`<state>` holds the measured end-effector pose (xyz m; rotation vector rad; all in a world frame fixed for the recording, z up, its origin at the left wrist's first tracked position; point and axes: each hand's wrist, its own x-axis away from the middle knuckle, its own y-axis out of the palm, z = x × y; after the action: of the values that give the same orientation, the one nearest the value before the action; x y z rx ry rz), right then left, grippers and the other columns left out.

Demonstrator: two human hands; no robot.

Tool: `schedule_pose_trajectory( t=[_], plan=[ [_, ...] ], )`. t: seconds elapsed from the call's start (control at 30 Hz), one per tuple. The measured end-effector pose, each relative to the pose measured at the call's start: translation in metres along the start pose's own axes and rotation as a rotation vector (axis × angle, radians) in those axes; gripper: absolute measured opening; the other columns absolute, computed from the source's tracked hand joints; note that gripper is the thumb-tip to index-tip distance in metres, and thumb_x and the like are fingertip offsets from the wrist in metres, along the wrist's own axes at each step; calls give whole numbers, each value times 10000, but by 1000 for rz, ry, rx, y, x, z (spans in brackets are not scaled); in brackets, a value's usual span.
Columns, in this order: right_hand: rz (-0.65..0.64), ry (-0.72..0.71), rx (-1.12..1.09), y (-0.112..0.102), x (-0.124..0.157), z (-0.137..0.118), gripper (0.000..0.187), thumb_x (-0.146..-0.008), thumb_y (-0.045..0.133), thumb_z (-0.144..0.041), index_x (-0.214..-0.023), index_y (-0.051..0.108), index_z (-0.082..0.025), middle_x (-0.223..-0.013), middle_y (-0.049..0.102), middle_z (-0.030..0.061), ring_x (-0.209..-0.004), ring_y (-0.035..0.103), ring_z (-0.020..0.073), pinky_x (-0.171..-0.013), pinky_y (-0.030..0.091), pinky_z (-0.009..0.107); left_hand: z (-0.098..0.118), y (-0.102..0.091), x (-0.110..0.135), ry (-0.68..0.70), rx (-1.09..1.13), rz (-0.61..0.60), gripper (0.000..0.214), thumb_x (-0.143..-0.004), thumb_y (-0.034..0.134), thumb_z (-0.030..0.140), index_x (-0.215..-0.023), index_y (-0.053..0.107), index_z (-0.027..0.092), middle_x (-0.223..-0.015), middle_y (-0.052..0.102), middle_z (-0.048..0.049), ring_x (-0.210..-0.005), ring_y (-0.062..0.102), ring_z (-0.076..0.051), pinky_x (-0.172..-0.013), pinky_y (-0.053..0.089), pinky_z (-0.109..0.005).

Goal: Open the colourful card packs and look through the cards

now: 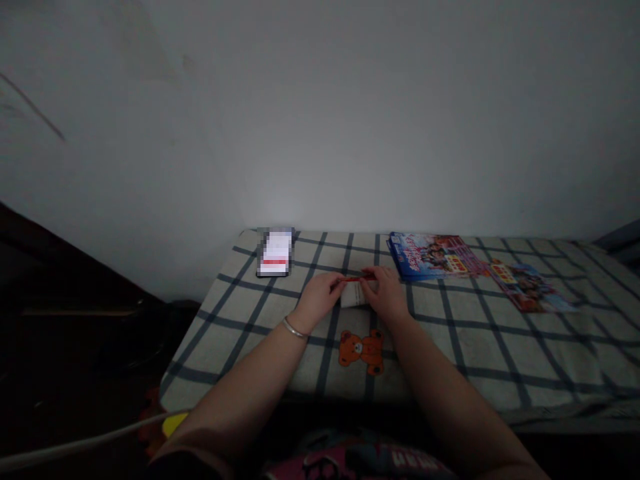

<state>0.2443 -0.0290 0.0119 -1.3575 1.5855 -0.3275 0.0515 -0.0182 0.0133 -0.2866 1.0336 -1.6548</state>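
The left hand (321, 298) and the right hand (387, 295) are close together, pinching a small white piece (354, 295) between them. It looks like folded paper, with a red strip along its far edge; thumb and fingers grip it at either end, left hand on the left end, right hand on the right. Faint lines mark its face, too small to read. A pale bangle (295, 327) circles the left wrist.

Just nearer the body than the hands, between the forearms, an orange bear picture (361, 352) shows on the checked cloth (250, 340) beneath them. Beyond and to the left of the left hand lies a phone (276, 253) with a lit, blurred screen. Just beyond and to the right of the right hand is a stack of colourful printed sheets (430, 257); farther right, a similar loose sheet (531, 287) lies next to it. Past everything, a pale wall (320, 133) rises behind the cloth.
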Motion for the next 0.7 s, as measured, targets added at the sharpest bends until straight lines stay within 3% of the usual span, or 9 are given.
schedule_pose_trajectory(
  t=[0.33, 0.7],
  plan=[
    [-9, 6, 0, 2, 1, -1, 72, -840, 569, -294, -863, 573, -225, -867, 611, 52, -896, 554, 237, -815, 455, 377, 2, 0, -1, 16, -16, 16, 205, -936, 471, 255, -992, 660, 199, -953, 708, -36, -913, 646, -191, -832, 496, -320],
    [-5, 2, -41, 6, 0, 2, 87, -840, 577, -275, -895, 589, -209, -890, 622, 59, -901, 557, 232, -829, 452, 379, 3, -1, 0, -12, 48, 26, 179, -891, 552, 255, -1049, 628, 219, -966, 710, -8, -893, 661, -182, -804, 504, -302]
  ],
)
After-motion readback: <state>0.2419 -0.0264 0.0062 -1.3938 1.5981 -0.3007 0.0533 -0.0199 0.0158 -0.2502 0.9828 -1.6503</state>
